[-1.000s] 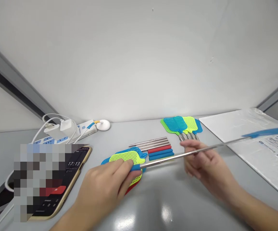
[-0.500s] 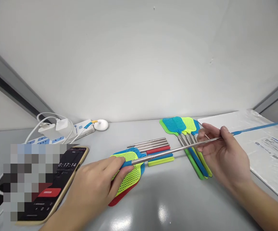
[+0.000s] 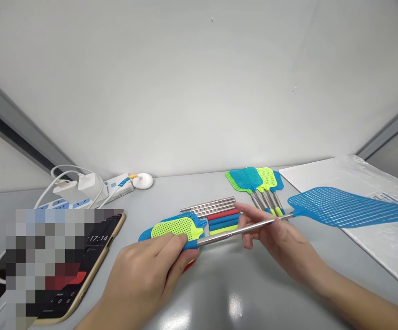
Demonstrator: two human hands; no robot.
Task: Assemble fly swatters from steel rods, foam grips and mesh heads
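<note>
A blue fly swatter [image 3: 339, 207] with a steel telescopic rod is held across the table, its perforated head at the right. My left hand [image 3: 147, 266] is closed round its blue grip, most of which the fingers hide. My right hand [image 3: 281, 243] pinches the thin end of the rod near the head, between thumb and fingers. Under my left hand lie loose swatter heads, with a yellow-green one [image 3: 176, 228] on top. Several steel rods [image 3: 209, 206] lie behind them, beside loose grips in red [image 3: 223, 214], blue and yellow-green.
At the back right lies a pile of swatters with rods and grips, a teal head [image 3: 246, 178] on top. A white wrapped package [image 3: 357, 256] covers the right side. On the left are a phone [image 3: 96, 256], a power strip [image 3: 116, 183] with cables, and a white round device [image 3: 143, 181].
My right hand has moved left, toward my left hand, and the visible rod has become shorter. The swatter head has come into view and turned its flat face toward me.
</note>
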